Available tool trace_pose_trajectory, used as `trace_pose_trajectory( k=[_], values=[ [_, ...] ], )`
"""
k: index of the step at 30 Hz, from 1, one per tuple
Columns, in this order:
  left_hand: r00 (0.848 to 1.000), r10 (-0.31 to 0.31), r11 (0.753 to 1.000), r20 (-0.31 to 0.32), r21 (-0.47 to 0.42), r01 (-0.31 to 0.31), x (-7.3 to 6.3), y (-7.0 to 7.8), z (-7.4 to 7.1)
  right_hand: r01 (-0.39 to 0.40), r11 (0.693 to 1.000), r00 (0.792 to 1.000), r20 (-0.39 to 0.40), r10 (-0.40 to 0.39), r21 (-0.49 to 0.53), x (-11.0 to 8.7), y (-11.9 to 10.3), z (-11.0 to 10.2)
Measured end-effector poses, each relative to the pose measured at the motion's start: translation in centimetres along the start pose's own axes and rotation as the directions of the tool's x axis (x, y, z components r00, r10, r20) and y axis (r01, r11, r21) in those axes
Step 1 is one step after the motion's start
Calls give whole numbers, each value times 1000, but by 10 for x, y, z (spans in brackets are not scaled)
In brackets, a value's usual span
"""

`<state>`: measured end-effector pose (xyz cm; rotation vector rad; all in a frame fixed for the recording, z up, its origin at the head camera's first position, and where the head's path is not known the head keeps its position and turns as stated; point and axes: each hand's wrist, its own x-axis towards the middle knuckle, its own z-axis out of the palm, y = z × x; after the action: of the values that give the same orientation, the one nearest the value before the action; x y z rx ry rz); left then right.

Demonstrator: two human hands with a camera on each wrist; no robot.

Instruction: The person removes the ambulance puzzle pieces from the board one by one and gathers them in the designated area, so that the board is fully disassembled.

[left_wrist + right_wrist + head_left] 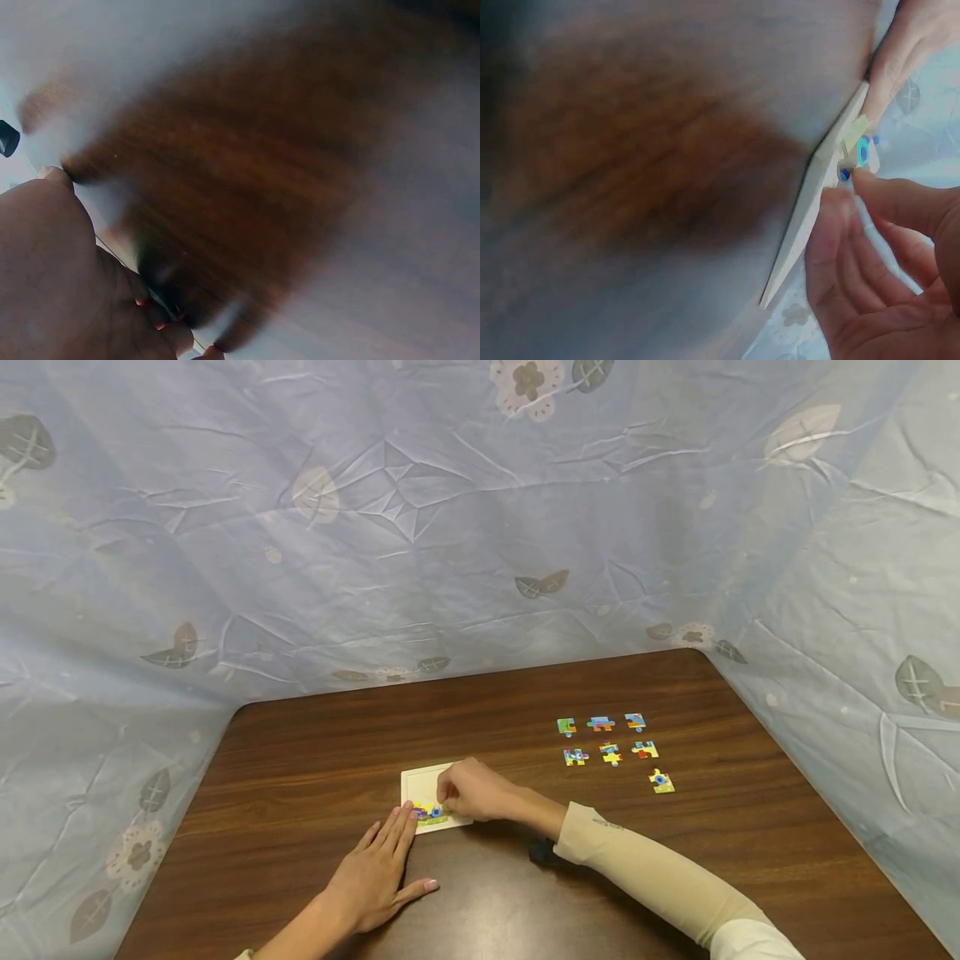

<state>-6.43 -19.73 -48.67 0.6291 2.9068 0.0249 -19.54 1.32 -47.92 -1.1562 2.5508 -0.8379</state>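
Observation:
A pale puzzle board [418, 782] lies on the table, with colourful puzzle pieces [429, 814] along its lower edge. My left hand [372, 870] is spread flat, its fingertips resting on the board's lower left corner and its thumb out on the table. Over the right part of the board, my right hand [480, 789] has curled fingers. The right wrist view shows this hand's thumb and fingertips pinching a small puzzle piece [846, 174] at the board's surface, mostly hidden by the fingers. Beside it is a yellow-green and blue piece [861, 150].
Several loose puzzle pieces [611, 753] lie spread out in rows on the right of the brown wooden table [315, 752]. A small black object [543, 852] is partly beneath the right forearm. Patterned cloth [450, 568] hangs behind the table and at its sides.

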Motion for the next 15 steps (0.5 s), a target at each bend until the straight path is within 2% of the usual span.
trace_pose_trajectory(
  k=[6,15],
  values=[
    [1000,-5,1000,5,-11,5,1,1,1,-40,988,999,-19,43,152,-7,-1,-17],
    [1000,-8,1000,-1,-5,8,2,1,3,-49,975,998,-33,57,217,-31,8,-58]
  ],
)
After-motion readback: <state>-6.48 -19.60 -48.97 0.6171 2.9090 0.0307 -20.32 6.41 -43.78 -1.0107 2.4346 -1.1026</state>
